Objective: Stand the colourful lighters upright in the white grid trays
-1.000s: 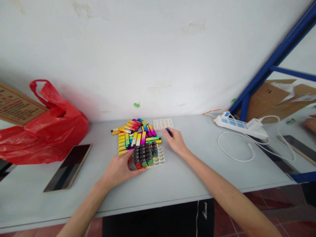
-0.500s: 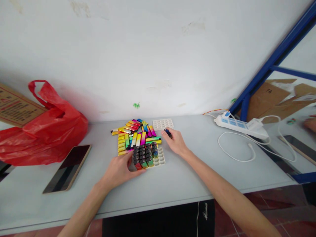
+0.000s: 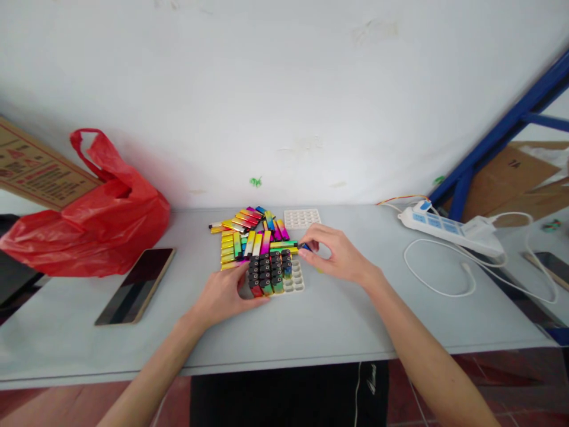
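Note:
My left hand (image 3: 227, 293) is curled round the left side of a white holed tray (image 3: 297, 283), its thumb along the front. Several lighters with black tops (image 3: 265, 268) stand upright in the tray's left and middle rows; holes show bare at its right. Between the thumb and fingers of my right hand (image 3: 333, 252) is a lighter (image 3: 304, 246) with a dark blue end, held just off the tray's back right corner. Most of it is hidden by the fingers. Behind the tray lies a heap of shiny multicoloured lighters (image 3: 250, 243).
A second white holed tray (image 3: 302, 220) lies by the wall. At left are a red plastic bag (image 3: 120, 222), a carton (image 3: 40, 166) and a phone (image 3: 136, 287). On the right, a power strip (image 3: 448, 228) and white cable (image 3: 438, 292) lie near a blue frame (image 3: 462, 193).
My right hand has come in closer to the filled tray, with the lighter turned toward its back right corner. My left hand keeps its grip. The camera view has shifted slightly.

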Demonstrator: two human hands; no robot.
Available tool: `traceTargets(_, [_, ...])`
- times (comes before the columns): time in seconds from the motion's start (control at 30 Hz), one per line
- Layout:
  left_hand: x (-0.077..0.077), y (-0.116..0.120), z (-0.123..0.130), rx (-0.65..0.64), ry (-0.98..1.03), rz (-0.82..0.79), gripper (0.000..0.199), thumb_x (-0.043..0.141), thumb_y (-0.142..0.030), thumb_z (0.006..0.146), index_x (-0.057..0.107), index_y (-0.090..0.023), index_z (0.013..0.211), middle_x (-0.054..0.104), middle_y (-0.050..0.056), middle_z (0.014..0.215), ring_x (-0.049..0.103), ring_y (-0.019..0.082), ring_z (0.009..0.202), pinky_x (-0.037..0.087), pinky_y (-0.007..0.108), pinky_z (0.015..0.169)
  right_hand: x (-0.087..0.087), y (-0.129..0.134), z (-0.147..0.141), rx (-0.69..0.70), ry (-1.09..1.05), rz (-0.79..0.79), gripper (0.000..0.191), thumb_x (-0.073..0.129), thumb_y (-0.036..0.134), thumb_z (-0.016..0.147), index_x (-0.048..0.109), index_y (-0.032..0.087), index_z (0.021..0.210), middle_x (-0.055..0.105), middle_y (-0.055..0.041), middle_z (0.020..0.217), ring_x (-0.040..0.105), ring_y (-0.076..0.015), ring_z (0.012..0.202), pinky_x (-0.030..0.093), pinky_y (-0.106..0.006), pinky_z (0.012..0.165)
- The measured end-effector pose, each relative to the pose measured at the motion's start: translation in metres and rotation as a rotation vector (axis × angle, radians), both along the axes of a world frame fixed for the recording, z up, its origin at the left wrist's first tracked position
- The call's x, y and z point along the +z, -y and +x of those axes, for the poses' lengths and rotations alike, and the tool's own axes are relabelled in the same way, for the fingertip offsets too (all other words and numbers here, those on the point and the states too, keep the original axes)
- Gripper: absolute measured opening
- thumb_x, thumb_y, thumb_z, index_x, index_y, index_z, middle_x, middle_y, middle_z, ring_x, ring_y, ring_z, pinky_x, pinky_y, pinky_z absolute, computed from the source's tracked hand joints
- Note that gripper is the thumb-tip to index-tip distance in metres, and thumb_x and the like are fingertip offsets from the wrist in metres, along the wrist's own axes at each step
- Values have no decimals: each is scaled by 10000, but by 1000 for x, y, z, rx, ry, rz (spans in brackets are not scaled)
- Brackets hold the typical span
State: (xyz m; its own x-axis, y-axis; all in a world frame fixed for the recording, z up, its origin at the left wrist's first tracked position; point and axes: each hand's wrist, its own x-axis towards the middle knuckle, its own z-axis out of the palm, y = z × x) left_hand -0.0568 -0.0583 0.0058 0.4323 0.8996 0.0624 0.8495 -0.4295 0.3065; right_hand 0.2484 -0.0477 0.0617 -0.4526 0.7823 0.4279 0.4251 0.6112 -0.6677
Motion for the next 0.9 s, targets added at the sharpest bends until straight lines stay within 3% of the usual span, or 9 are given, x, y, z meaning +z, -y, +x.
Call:
traceTargets(0.17, [0, 0, 0, 7, 5, -1, 597, 688, -759, 744, 593, -220, 984, 691, 15, 761, 660, 221, 687, 379, 301, 588, 0, 5, -1, 122, 45, -144, 198, 654, 395, 960, 746, 219, 971, 645, 9, 667, 535, -145, 568, 421, -270, 581])
traceTargets(0.33, [0, 1, 0, 1, 0, 2, 637, 684, -773, 745, 605, -218, 1048, 697, 13, 763, 674, 229, 691, 378, 297, 584, -8, 1, -4, 164, 159, -67, 137, 694, 330, 938, 800, 247, 965, 756, -23, 820, 610, -165, 637, 449, -292, 665])
traceTargets(0.47, [2, 1, 0, -4, 5, -13, 647, 686, -762, 755, 612, -209, 1083, 716, 28, 799, 682, 238, 712, 398, 303, 597, -8, 0, -4, 202, 200, -95, 149, 701, 345, 948, 806, 253, 1001, 772, -52, 950, 647, -192, 749, 439, -298, 692])
traceTargets(0.57, [4, 1, 1, -5, 34, -26, 618, 701, -726, 755, 626, -217, 1097, 744, 39, 863, 699, 249, 772, 437, 306, 641, -8, 0, -7, 250, 186, -129, 160, 721, 382, 939, 798, 244, 967, 753, -52, 932, 635, -187, 743, 421, -294, 678])
traceTargets(0.67, [4, 2, 2, 12, 57, -33, 614, 725, -702, 737, 637, -222, 1112, 766, 50, 923, 714, 261, 829, 468, 313, 686, -13, 2, -14, 165, 187, -97, 180, 767, 396, 903, 751, 229, 839, 696, -21, 797, 565, -164, 674, 363, -283, 643])
traceTargets(0.8, [4, 2, 2, 10, 47, -28, 615, 726, -706, 739, 644, -217, 1103, 766, 55, 924, 716, 263, 817, 467, 315, 671, -18, 2, -17, 82, 225, -83, 424, 814, 499, 843, 589, 206, 633, 586, 21, 625, 452, -133, 583, 271, -281, 591])
traceTargets(0.9, [3, 2, 1, -10, 20, -8, 587, 707, -718, 761, 638, -215, 1054, 748, 50, 884, 707, 261, 788, 447, 314, 635, -22, -4, -12, 32, 153, -102, 503, 677, 578, 936, 561, 205, 620, 557, 19, 606, 444, -130, 567, 296, -283, 589])
